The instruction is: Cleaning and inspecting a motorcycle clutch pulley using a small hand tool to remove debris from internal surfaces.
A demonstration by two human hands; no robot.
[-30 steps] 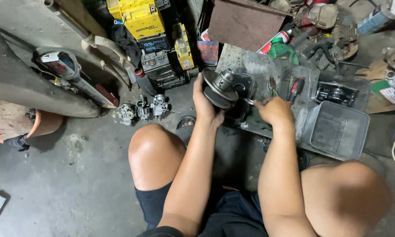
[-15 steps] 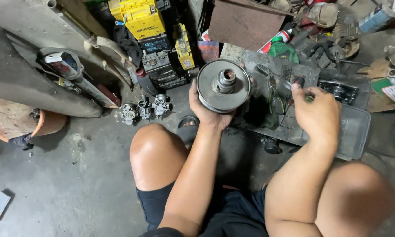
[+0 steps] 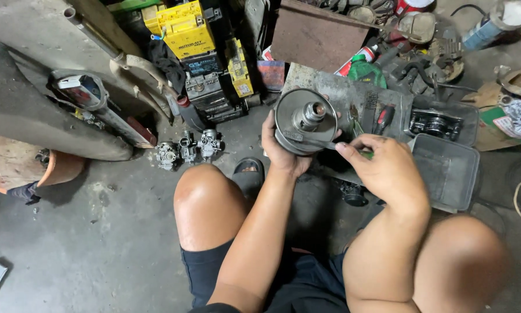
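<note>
Head view: left hand [image 3: 283,152] fingers clamped on grey pulley [image 3: 305,120], right hand [image 3: 385,168] fingers pinching flat tool [image 3: 314,140], yellow boxes [image 3: 182,28] behind.

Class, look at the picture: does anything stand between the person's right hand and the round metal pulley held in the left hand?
Only a slim tool, which the right hand holds against the pulley.

At centre frame your hands hold a dull grey metal pulley [image 3: 304,120] — upper left, bright yellow batteries [image 3: 185,28]; upper right, a green-capped can [image 3: 365,71]; a dark grey tray [image 3: 446,169].
</note>
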